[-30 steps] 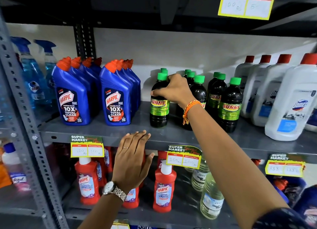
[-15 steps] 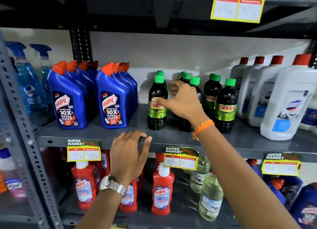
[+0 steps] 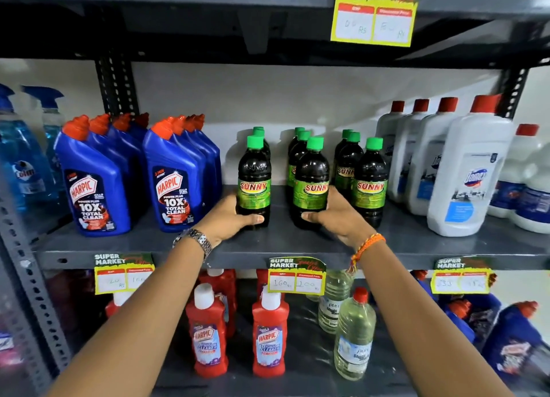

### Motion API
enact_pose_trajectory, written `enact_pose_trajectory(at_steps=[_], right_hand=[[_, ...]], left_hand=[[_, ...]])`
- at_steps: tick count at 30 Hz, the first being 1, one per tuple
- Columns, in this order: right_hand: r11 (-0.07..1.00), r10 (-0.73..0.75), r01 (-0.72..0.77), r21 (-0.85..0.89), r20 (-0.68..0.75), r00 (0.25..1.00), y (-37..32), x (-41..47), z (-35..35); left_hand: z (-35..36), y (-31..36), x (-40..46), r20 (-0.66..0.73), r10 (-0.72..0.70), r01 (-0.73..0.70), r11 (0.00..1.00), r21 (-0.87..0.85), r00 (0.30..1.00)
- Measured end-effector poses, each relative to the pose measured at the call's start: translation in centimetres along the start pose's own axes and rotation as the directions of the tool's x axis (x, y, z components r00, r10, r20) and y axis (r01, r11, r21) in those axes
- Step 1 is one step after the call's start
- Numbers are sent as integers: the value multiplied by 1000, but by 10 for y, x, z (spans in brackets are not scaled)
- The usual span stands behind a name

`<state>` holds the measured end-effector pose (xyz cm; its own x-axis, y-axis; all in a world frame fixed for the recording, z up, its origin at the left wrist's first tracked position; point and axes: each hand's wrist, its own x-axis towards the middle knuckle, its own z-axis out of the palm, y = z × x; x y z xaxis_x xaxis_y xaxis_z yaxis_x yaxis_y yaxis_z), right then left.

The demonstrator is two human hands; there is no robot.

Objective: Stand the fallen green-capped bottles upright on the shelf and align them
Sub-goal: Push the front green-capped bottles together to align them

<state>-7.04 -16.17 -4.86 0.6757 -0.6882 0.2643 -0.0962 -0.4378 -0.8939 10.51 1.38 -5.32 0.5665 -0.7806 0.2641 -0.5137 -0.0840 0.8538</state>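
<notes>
Dark green-capped Sunny bottles stand upright in three short rows on the grey shelf (image 3: 297, 248). My left hand (image 3: 230, 218) wraps the base of the front bottle of the left row (image 3: 254, 182). My right hand (image 3: 339, 215) cups the base of the front bottle of the middle row (image 3: 311, 182) from its right side. The right row's front bottle (image 3: 370, 185) stands free beside my right hand. Behind each front bottle more green caps show; their bodies are mostly hidden. No bottle lies on its side.
Blue Harpic bottles (image 3: 95, 188) stand left of the green-capped rows, white red-capped bottles (image 3: 470, 173) to the right. Blue spray bottles (image 3: 23, 158) are at the far left. Red Harpic bottles (image 3: 269, 337) and clear bottles (image 3: 354, 340) fill the shelf below. Price tags (image 3: 296, 277) hang on the shelf edge.
My left hand rose from the shelf edge onto the left front bottle. My right hand dropped from the bottle tops to the middle front bottle's base. The view moved closer.
</notes>
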Motion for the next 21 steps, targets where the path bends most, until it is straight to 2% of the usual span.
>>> enact_pose_trajectory(at_steps=[5,9,14,21], right_hand=[[999,-38,38,-8,-33,999,5,-4,4],[999,-29,29,-17,-25,999,8,-6,1],[992,-59,46,-119,-110,992,2,-15,1],[991,-54,40,-124,-114,992,-1,-17,0]], left_hand=[[-1,-12,-2,-43,32,-31,999,44,999],[-7,-15,-6,-9,21,-21,1000,11,1000],[-6,-15,-6,17,49,-50,999,16,999],[-8,-17,-5,33,57,-56,998,-37,998]])
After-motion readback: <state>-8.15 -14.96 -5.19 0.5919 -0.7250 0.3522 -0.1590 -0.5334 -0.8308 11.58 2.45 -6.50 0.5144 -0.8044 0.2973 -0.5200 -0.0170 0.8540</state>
